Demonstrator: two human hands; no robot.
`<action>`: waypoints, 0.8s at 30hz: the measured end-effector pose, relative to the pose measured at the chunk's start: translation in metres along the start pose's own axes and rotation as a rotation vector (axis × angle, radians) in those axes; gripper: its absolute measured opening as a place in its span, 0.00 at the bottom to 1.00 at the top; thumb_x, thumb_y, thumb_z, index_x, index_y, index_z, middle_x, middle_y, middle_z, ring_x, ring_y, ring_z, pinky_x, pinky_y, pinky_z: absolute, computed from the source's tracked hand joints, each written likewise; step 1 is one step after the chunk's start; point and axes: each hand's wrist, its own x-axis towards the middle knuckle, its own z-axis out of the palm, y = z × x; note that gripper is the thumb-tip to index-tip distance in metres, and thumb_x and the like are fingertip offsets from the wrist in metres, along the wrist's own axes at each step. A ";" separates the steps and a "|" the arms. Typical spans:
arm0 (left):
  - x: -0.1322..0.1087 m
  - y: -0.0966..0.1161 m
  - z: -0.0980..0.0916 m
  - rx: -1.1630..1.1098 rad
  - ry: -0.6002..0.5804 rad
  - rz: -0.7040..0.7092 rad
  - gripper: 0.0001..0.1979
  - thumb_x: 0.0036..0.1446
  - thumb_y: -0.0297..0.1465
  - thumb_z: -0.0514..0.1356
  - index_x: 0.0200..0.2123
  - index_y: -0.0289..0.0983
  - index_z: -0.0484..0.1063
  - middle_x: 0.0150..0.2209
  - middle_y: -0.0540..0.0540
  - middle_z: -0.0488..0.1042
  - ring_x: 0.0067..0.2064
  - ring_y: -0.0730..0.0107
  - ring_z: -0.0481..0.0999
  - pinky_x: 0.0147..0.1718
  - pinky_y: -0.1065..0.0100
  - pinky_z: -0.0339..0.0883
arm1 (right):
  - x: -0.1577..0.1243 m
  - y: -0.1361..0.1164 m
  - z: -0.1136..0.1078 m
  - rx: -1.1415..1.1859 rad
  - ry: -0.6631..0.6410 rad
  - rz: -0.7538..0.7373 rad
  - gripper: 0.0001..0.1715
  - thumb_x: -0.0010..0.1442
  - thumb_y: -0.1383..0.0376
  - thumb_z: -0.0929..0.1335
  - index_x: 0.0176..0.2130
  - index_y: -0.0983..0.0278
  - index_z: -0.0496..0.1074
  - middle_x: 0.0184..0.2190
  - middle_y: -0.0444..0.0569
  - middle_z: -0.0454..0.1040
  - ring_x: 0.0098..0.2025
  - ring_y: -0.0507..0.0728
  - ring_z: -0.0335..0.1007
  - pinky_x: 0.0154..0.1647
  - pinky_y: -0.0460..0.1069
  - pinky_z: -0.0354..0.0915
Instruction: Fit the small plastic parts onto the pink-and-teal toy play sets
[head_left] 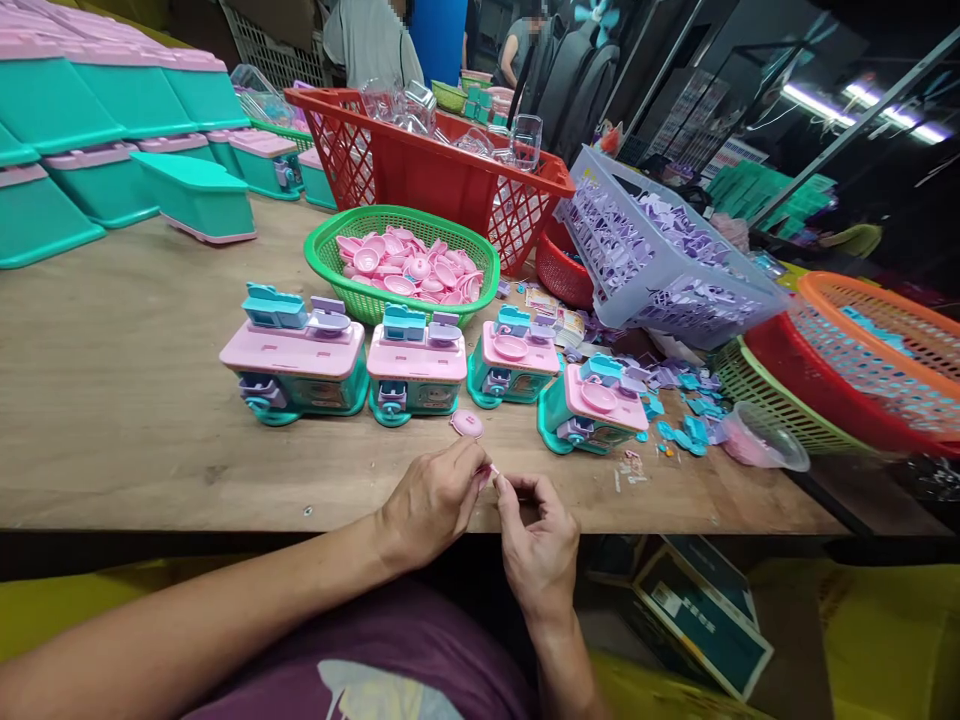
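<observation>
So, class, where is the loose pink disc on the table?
In the head view, the loose pink disc lies on the wooden table, between the second toy unit from the left and the left hand.

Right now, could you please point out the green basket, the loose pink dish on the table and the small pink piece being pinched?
green basket (358,298): head view, front mesh wall.
loose pink dish (467,423): head view, its middle.
small pink piece (493,472): head view, its visible end.

Wooden table: toy sets, baskets
</observation>
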 end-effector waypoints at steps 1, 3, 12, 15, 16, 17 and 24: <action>0.000 0.000 0.000 0.011 0.008 0.020 0.08 0.65 0.26 0.46 0.37 0.35 0.64 0.33 0.45 0.68 0.33 0.67 0.69 0.31 0.67 0.61 | 0.000 -0.001 0.001 -0.014 0.007 -0.003 0.10 0.62 0.59 0.66 0.35 0.63 0.73 0.31 0.47 0.75 0.33 0.53 0.72 0.37 0.47 0.66; 0.000 0.000 0.000 0.040 0.022 0.072 0.09 0.66 0.26 0.45 0.35 0.35 0.63 0.31 0.46 0.67 0.32 0.68 0.68 0.30 0.67 0.60 | -0.001 -0.002 0.003 -0.041 0.006 -0.004 0.10 0.63 0.59 0.66 0.35 0.63 0.73 0.31 0.47 0.75 0.34 0.54 0.72 0.38 0.47 0.66; 0.001 0.001 0.000 -0.008 0.044 0.001 0.08 0.63 0.25 0.47 0.34 0.34 0.65 0.31 0.45 0.68 0.32 0.66 0.69 0.31 0.66 0.62 | 0.006 0.000 0.009 0.008 -0.056 0.009 0.12 0.64 0.58 0.65 0.36 0.64 0.72 0.33 0.49 0.76 0.34 0.55 0.72 0.35 0.47 0.67; 0.005 0.002 -0.008 -0.249 0.126 -0.176 0.05 0.60 0.27 0.52 0.35 0.34 0.67 0.30 0.47 0.70 0.31 0.68 0.70 0.31 0.67 0.64 | 0.005 -0.006 0.013 -0.026 0.035 -0.191 0.10 0.64 0.61 0.65 0.43 0.63 0.71 0.39 0.51 0.75 0.41 0.57 0.71 0.43 0.51 0.67; 0.006 0.003 -0.012 -0.352 0.157 -0.239 0.04 0.60 0.27 0.53 0.35 0.35 0.67 0.29 0.47 0.70 0.30 0.69 0.71 0.31 0.68 0.65 | 0.004 -0.009 0.015 -0.059 0.067 -0.312 0.11 0.63 0.63 0.66 0.46 0.63 0.70 0.41 0.53 0.74 0.44 0.58 0.70 0.46 0.53 0.66; 0.008 0.003 -0.018 -0.461 0.185 -0.305 0.04 0.60 0.28 0.54 0.35 0.35 0.67 0.29 0.48 0.71 0.30 0.70 0.72 0.31 0.69 0.66 | 0.005 -0.013 0.016 -0.098 0.078 -0.439 0.14 0.62 0.65 0.66 0.49 0.63 0.69 0.43 0.53 0.73 0.46 0.58 0.69 0.47 0.54 0.66; 0.013 -0.003 -0.079 -0.702 0.340 -0.393 0.12 0.60 0.37 0.58 0.36 0.33 0.70 0.34 0.45 0.75 0.36 0.69 0.75 0.32 0.71 0.68 | 0.053 -0.055 0.031 -0.307 0.008 -0.878 0.15 0.62 0.72 0.66 0.49 0.61 0.69 0.43 0.51 0.75 0.46 0.59 0.67 0.48 0.56 0.61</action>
